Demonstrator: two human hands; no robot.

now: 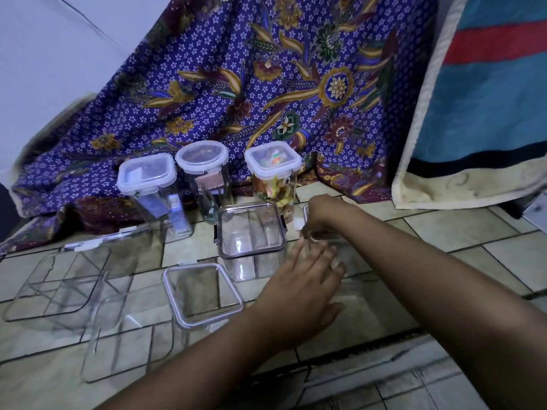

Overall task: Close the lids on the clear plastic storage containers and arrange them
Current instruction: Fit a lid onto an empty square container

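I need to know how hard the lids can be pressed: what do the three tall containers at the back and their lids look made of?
The tall containers look like rigid clear plastic: you see the cloth and contents through glossy walls. Glass can't be ruled out. Their lids seem translucent whitish plastic with a clear centre panel and a matte rim.

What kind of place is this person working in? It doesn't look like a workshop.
Probably a home, with the person working on the tiled floor. A floral batik cloth hangs behind, a striped towel or blanket to the right, and household storage containers stand around the hands.
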